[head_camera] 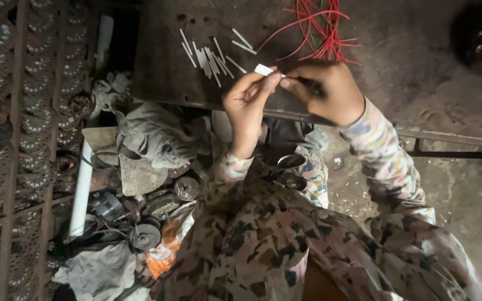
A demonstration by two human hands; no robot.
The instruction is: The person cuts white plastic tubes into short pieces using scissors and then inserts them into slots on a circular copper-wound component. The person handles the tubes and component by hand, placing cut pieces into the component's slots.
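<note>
Head view, looking down: a person in camouflage-patterned sleeves holds a short white tube point(264, 69) between both hands over a dark metal workbench point(419, 72), the left hand point(246, 106) pinching it with thumb and fingertips closed on it, the right hand point(327, 89) curled shut with its fingertips meeting the tube's other end. Just beyond the left hand a scatter of cut white tube pieces point(207, 56) lies on the bench, and just beyond the right hand sits a tangle of red wire point(324, 33). Below and to the left of the left hand, motor parts and rags point(140, 184) lie heaped beside a white pipe point(82, 189).
</note>
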